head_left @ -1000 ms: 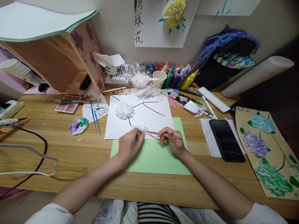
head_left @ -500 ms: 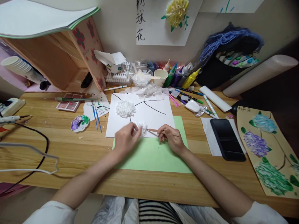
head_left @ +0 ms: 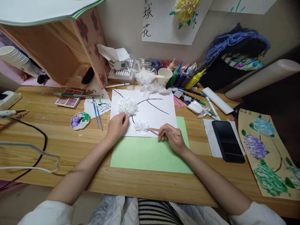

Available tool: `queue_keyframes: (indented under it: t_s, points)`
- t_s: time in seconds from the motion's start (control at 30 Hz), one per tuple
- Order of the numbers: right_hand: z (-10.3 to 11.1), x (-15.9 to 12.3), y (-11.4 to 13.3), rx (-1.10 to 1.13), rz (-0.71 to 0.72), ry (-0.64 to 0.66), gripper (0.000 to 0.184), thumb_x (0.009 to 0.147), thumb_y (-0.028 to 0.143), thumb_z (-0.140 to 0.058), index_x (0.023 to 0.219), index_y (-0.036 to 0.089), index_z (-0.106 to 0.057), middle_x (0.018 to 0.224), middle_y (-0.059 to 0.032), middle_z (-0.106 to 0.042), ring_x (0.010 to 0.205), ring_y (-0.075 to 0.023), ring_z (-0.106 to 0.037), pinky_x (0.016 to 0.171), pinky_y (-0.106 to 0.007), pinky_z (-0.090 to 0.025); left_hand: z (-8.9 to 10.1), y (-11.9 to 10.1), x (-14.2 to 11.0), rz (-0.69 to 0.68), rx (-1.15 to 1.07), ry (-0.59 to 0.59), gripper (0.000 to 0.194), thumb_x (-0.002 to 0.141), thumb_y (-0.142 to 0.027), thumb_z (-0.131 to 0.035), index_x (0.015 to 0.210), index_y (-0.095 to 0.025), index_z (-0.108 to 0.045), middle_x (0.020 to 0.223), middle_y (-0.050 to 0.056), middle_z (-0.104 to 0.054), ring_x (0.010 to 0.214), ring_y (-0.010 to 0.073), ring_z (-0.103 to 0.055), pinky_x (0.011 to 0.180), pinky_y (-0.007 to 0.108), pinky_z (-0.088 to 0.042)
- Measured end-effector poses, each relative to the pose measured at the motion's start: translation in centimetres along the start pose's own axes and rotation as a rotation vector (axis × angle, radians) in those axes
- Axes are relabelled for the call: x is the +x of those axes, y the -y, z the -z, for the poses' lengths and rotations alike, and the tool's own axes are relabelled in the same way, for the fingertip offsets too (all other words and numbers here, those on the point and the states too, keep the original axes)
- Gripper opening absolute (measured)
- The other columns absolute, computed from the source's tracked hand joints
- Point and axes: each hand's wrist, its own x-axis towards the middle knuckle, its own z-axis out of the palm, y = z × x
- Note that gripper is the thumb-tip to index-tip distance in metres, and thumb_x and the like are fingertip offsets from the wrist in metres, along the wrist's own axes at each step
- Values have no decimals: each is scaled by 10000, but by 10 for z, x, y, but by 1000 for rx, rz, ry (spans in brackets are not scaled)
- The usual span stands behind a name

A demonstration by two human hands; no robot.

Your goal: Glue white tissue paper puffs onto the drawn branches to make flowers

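Note:
My right hand [head_left: 172,137] grips a thin flat wooden stick [head_left: 154,129], which points left. Its tip meets the edge of a small white paper flower [head_left: 141,126] on the white sheet [head_left: 157,120]. My left hand [head_left: 117,126] rests at the sheet's left edge with fingers curled, just below a larger, fuller white paper flower [head_left: 128,107]. What those fingers hold, if anything, is hidden. Black branch lines [head_left: 156,107] are drawn on the sheet, which overlaps a light green sheet [head_left: 150,153].
Torn white paper [head_left: 156,87], a paper cup [head_left: 164,77] and paint bottles [head_left: 174,76] stand behind the sheet. Blue brushes [head_left: 97,115] and a paint palette [head_left: 80,120] lie left. To the right are a phone [head_left: 227,141] and a finished flower picture [head_left: 264,125]. Cables [head_left: 42,153] run at far left.
My left hand has moved up and left, off the small flower to beside the larger one, uncovering the small flower. The right hand keeps the stick nearly in place. The view has shifted slightly.

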Motion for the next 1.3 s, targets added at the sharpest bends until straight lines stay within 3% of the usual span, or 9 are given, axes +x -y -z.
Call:
queue_keyframes:
  t_s: [0.33, 0.57, 1.03, 1.3]
  points:
    - [-19, 29, 34, -351, 39, 69, 426, 914, 440, -351, 608, 192, -513, 461, 23, -502, 459, -112, -520, 530, -245, -401, 2, -8, -10, -65, 140, -21, 207, 846, -257, -402, 666, -190, -479, 689, 38, -567, 680, 167, -509, 587, 278, -299]
    - [-12, 16, 22, -144, 50, -155, 454, 915, 457, -342, 603, 181, -523, 466, 10, -513, 391, -98, -481, 418, -234, -349, 1, -13, -14, -90, 212, 9, 206, 866, -265, -401, 704, -185, -502, 769, 63, -596, 747, 185, -534, 607, 289, -325]
    - [-15, 16, 14, -371, 190, -56, 449, 936, 408, -291, 600, 202, -506, 490, 10, -491, 441, -108, -464, 494, -243, -390, 0, -15, -14, -86, 230, 16, 187, 870, -252, -399, 729, -187, -504, 778, 65, -591, 768, 192, -530, 622, 294, -334]
    - [-18, 37, 27, -551, 323, 116, 446, 943, 339, -260, 543, 212, -413, 499, 7, -461, 531, -121, -538, 550, -234, -382, 0, -15, -13, -80, 204, 23, 184, 865, -244, -404, 727, -185, -509, 782, 66, -588, 766, 195, -531, 623, 297, -341]
